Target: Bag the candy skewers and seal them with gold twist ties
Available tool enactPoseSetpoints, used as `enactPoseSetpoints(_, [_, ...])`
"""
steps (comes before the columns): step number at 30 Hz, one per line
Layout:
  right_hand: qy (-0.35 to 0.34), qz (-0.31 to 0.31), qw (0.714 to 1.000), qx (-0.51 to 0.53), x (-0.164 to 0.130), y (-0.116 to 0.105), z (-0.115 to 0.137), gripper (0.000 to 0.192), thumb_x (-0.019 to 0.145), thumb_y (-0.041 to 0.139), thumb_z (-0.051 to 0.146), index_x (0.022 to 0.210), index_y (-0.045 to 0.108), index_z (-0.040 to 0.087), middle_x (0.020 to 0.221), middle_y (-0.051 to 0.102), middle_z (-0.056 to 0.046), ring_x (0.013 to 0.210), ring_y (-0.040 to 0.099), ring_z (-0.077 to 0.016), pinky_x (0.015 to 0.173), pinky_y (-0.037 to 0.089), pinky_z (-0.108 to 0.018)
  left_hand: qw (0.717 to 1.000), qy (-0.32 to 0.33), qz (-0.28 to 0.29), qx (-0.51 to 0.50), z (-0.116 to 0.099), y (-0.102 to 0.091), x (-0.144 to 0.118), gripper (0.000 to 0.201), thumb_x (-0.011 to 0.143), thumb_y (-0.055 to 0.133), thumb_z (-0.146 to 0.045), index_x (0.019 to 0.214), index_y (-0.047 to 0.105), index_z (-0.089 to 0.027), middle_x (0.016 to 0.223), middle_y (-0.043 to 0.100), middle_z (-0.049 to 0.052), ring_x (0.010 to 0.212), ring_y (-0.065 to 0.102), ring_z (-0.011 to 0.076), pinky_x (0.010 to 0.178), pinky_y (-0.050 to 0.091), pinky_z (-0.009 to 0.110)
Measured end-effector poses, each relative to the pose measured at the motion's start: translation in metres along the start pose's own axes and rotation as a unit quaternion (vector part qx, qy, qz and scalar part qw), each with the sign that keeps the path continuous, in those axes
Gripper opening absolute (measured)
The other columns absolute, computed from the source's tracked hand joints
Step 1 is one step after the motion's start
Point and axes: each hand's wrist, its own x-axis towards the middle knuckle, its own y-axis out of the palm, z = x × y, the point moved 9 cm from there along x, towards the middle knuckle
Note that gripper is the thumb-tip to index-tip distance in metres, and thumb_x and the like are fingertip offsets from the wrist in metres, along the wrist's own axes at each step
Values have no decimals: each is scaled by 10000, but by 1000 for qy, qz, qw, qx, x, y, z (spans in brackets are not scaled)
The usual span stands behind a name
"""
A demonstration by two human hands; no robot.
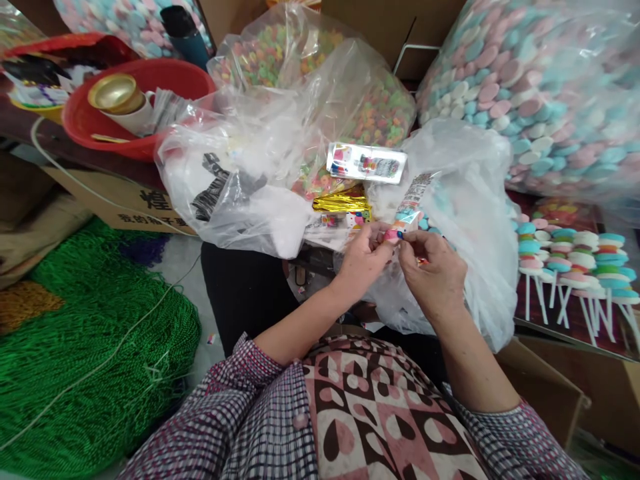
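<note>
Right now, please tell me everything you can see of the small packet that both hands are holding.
The small packet is a narrow clear plastic sleeve with printed colourful pictures, holding pink and blue pieces at its lower end. It tilts up to the right, over a white plastic bag. The left hand and the right hand pinch its lower end with their fingertips.

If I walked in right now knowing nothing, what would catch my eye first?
Probably the huge clear bag of pastel discs at the upper right, pink, blue and white. In the middle, the left hand and right hand pinch a small printed packet together over a white plastic bag. At the left, a bright green heap of cord spreads below a red basin.
</note>
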Motion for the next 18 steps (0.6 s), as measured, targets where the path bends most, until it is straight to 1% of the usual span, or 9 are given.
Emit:
enactPoseSetpoints(4, [9, -2, 999, -33, 1, 2, -5, 167, 849, 546, 273, 880, 690, 193, 785, 741, -63, 680, 687, -197, 654, 508, -311, 1000, 3, -1, 6, 0, 0, 0, 161, 860, 618, -160, 998, 548, -204, 852, 583, -9, 691, 526, 81, 593, 436, 201])
enactPoseSetpoints(8, [10, 9, 999, -50, 4, 4, -7, 151, 828, 550, 263, 851, 684, 199, 776, 742, -54, 675, 683, -190, 636, 490, -296, 1000, 6, -4, 21, 4, -1, 3, 173, 868, 635, -183, 1016, 548, -205, 834, 585, -12, 702, 536, 85, 632, 456, 211])
enactPoseSetpoints(11, [-21, 1, 998, -61, 3, 2, 2, 134, 812, 549, 238, 823, 675, 194, 738, 724, -49, 657, 668, -182, 612, 467, -282, 1000, 6, -14, 23, 9, -4, 6, 205, 852, 659, -170, 1026, 557, -204, 800, 571, -25, 708, 543, 86, 678, 466, 223])
enactPoseSetpoints(14, [-70, -4, 995, -73, -3, 1, 18, 115, 797, 545, 187, 770, 656, 198, 684, 697, -28, 624, 645, -162, 598, 448, -263, 1000, 13, -17, 2, 12, -8, 7, 291, 813, 644, -62, 1055, 575, -209, 791, 565, -40, 709, 554, 77, 712, 469, 222])
enactPoseSetpoints(16, [-100, -8, 991, -84, -8, 1, 28, 119, 787, 541, 160, 743, 642, 202, 656, 682, -12, 600, 633, -150, 584, 436, -253, 1000, 16, -12, -20, 14, -8, 8, 366, 785, 626, -6, 1082, 595, -217, 833, 588, -39, 716, 566, 70, 734, 473, 224])
enactPoseSetpoints(18, [-112, -19, 989, -92, -11, 1, 33, 125, 780, 536, 151, 731, 637, 204, 634, 672, -5, 578, 627, -146, 561, 426, -252, 999, 20, -5, -47, 14, -7, 7, 378, 771, 636, -3, 1081, 628, -218, 891, 625, -26, 774, 593, 79, 798, 483, 241])
